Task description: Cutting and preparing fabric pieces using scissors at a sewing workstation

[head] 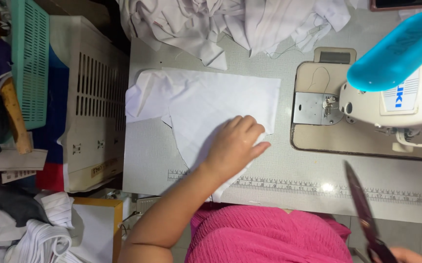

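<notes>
fingers [255, 141] of left hand [235, 146] flat, spread, pressing white fabric piece [211, 107] onto sewing table [147, 160], likely to stop it sliding. right hand [406, 254] at bottom edge, mostly out of frame, closed on handles of scissors [362, 209], blades shut, pointing up and away from cloth. sewing machine [396, 97] just right. green crate [30, 58], white crate [94, 97] left; contents unclear. white garment heap [230, 24] at table's far edge.

Garment sewing workshop. Indicators: industrial sewing machine [396, 97] at right of frame, worktable [289, 170] with printed measuring scale along its near edge, heaped white fabric [230, 24] at top, plastic crates [94, 102] at left.
</notes>
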